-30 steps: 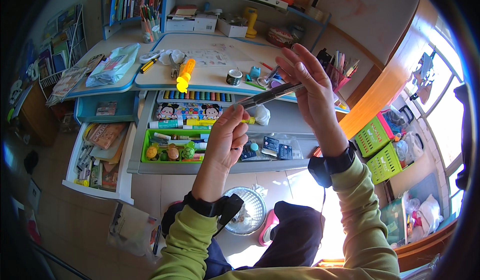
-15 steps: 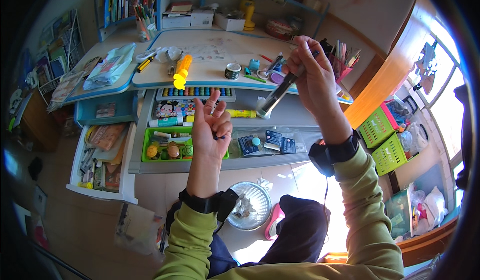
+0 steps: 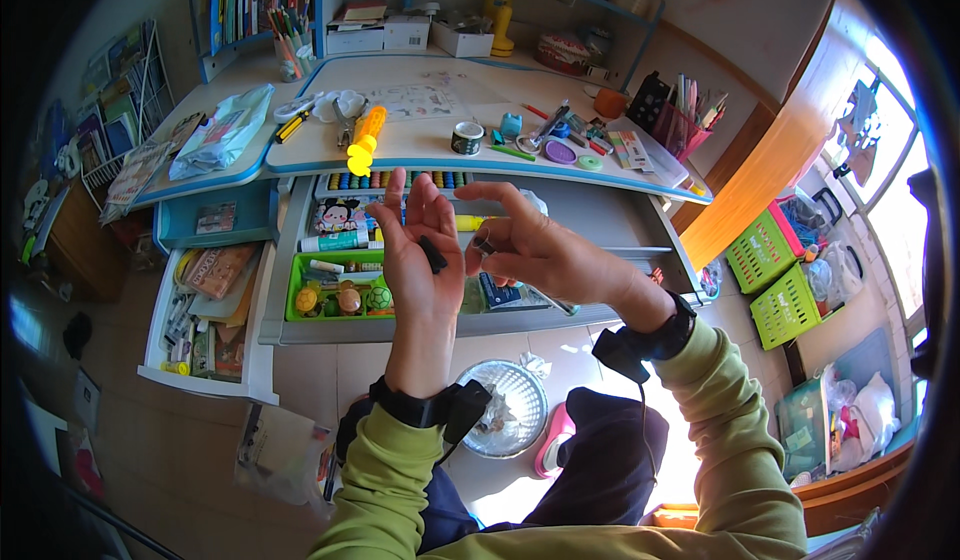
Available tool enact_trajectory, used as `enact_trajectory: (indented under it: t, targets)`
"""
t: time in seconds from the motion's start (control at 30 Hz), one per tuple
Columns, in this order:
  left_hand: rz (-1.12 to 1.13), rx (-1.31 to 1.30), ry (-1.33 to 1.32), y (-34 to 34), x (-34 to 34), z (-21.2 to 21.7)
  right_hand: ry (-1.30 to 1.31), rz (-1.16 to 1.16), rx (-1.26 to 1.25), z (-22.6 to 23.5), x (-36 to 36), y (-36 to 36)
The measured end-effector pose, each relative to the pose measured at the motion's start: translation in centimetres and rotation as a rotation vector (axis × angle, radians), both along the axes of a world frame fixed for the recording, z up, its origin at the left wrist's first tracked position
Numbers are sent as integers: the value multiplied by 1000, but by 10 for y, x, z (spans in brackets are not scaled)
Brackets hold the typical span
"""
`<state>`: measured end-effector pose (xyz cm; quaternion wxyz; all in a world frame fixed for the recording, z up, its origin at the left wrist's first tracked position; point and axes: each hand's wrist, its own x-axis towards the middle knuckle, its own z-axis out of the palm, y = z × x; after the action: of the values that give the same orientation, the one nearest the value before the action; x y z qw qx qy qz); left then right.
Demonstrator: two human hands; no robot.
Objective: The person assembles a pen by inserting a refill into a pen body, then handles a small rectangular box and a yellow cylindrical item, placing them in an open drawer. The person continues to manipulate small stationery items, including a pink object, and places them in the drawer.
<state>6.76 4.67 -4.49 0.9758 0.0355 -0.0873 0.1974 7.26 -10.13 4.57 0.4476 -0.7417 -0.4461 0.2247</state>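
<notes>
A small black cap (image 3: 433, 254) is now cradled in the open left hand (image 3: 420, 250); the silver pen, previously raised, is lowered and pinched in the right hand (image 3: 545, 250) above the open drawer (image 3: 600, 230).

We see a bright, daylit scene, with sun pouring in from the window (image 3: 905, 175) at the right and glaring white on the floor (image 3: 640, 480) near us. The left side falls dimmer. Fisheye distortion bends the desk edge (image 3: 480, 165) and shelves, and a black rim rings the frame. The centre is sharp; the edges soften.
</notes>
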Motion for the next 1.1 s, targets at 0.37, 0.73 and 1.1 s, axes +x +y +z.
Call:
enact_trajectory:
  t: [0.37,0.73,1.1]
  targets:
    - [-78,106,-38,12,-1,-9,-29,-124,721,-7,14,-27]
    - [-119,220,-14,10,-2,-4,-174,-581,938,-44,9,-90]
    - [-17,1002,172,-30,-7,14,-105,-661,911,-56,18,-116]
